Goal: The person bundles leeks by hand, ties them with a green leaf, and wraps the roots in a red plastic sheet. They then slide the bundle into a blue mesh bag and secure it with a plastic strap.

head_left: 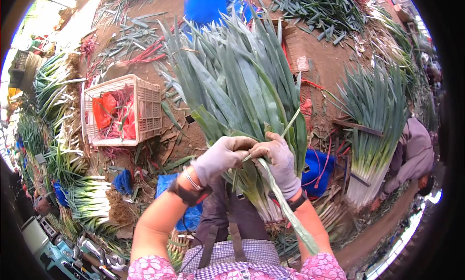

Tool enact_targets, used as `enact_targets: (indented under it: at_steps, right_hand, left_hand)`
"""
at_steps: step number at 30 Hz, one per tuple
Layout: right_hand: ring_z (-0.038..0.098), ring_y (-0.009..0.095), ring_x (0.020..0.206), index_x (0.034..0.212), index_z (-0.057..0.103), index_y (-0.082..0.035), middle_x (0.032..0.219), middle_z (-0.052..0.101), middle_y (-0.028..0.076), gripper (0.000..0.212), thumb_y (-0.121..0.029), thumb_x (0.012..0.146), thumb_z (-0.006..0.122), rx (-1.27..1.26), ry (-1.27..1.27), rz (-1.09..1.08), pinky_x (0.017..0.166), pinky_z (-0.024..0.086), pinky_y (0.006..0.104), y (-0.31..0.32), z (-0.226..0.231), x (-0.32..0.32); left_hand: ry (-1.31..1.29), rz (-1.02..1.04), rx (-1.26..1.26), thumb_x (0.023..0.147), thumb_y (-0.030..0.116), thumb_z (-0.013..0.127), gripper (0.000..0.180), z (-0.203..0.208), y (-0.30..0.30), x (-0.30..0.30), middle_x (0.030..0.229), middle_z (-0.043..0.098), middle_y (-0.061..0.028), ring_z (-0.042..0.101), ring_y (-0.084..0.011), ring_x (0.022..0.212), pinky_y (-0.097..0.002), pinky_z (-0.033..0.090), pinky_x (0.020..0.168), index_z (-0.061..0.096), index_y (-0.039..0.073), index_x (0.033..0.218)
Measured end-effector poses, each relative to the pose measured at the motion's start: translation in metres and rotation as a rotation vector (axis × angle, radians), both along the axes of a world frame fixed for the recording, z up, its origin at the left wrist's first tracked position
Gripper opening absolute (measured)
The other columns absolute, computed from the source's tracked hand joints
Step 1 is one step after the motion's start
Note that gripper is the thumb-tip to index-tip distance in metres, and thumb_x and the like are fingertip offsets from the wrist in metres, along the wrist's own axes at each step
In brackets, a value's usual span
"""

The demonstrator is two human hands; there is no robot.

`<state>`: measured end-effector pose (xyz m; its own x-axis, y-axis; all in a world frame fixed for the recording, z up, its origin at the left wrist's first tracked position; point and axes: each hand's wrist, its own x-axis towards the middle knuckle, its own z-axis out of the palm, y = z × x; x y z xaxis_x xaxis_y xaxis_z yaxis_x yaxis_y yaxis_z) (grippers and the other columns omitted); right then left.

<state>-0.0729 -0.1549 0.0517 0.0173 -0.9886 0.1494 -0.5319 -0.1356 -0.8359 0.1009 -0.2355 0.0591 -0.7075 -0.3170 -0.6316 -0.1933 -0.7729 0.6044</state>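
**Leeks gathered in both gloved hands**

Leeks (237,91) stand as one thick bunch in front of the person's chest, leaves fanning up and away, white stems pointing down toward the apron. Left hand (220,156) is closed around the neck of the bunch, where the stalks narrow, so the fan stays together. Right hand (278,161) grips the same neck from the other side, fingers curled, and also pinches a loose leaf (286,207) that trails down past the wrist. Off to the left a crate (145,110) sits on the dirt with red ties inside. On the right another person (414,154) bends beside a second bundle (375,130).
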Motion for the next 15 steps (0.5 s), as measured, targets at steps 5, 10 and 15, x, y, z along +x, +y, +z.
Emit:
enact_targets:
  at_steps: [5, 10, 15]
  right_hand:
    - [0.062, 0.025, 0.087, 0.078, 0.064, -0.012, 0.087, 0.065, 0.004, 0.017, -0.008, 0.067, 0.076, 0.1, -0.092, -0.112, 0.093, 0.044, 0.0433, 0.006, -0.002, 0.004]
    - [0.055, 0.024, 0.092, 0.074, 0.065, -0.009, 0.093, 0.058, 0.006, 0.017, -0.005, 0.064, 0.08, 0.273, -0.026, -0.429, 0.085, 0.043, 0.0336, 0.021, -0.005, -0.025]
    - [0.06, 0.017, 0.087, 0.082, 0.062, -0.005, 0.097, 0.062, 0.008, 0.016, -0.005, 0.073, 0.076, 0.374, -0.715, -0.47, 0.076, 0.048, 0.0269, -0.001, -0.01, -0.015]
  left_hand:
    - [-0.092, -0.119, -0.305, 0.087, 0.012, 0.064, 0.017, -0.012, 0.004, 0.006, 0.084, 0.061, -0.0006, 0.054, -0.0075, 0.076, -0.0221, 0.043, 0.064, 0.063, 0.002, 0.101]
    - [-0.515, -0.116, -1.328, 0.079, 0.008, 0.065, 0.006, -0.023, 0.027, 0.037, 0.073, 0.057, -0.0108, 0.056, -0.0313, 0.071, -0.0401, 0.045, 0.063, 0.06, 0.007, 0.081]
    - [-0.714, 0.006, -1.195, 0.082, 0.015, 0.063, 0.012, -0.088, 0.044, 0.05, 0.072, 0.057, -0.0122, 0.057, -0.0321, 0.073, -0.0426, 0.045, 0.064, 0.054, 0.008, 0.078]
